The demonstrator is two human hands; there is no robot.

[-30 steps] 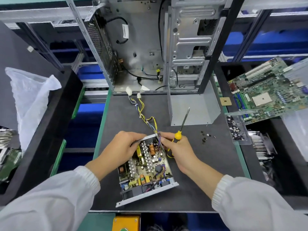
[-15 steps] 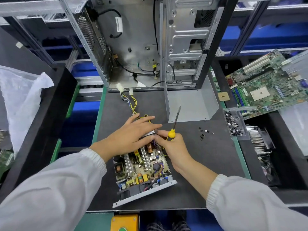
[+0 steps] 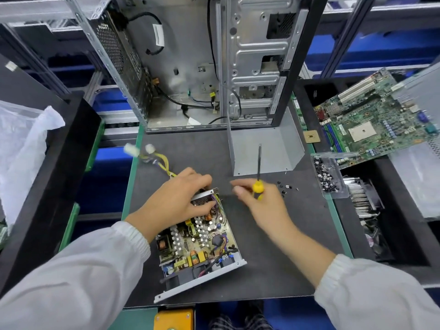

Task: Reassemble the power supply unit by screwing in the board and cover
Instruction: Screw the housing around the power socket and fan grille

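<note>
Holding a yellow screwdriver (image 3: 258,179) in our right hand (image 3: 264,206), fingers curled round its handle, we keep the shaft pointing away from us. Our left hand (image 3: 176,201) rests with bent fingers on the far end of the open power supply (image 3: 202,244), which lies on the dark mat (image 3: 273,270) with its board (image 3: 195,241) inside. Loose screws (image 3: 285,188) lie just right of the screwdriver. The grey cover (image 3: 266,148) stands behind, near the computer case (image 3: 202,63).

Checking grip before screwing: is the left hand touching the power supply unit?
Touching: the head view shows the left hand lying on the power supply unit's far end.
</note>
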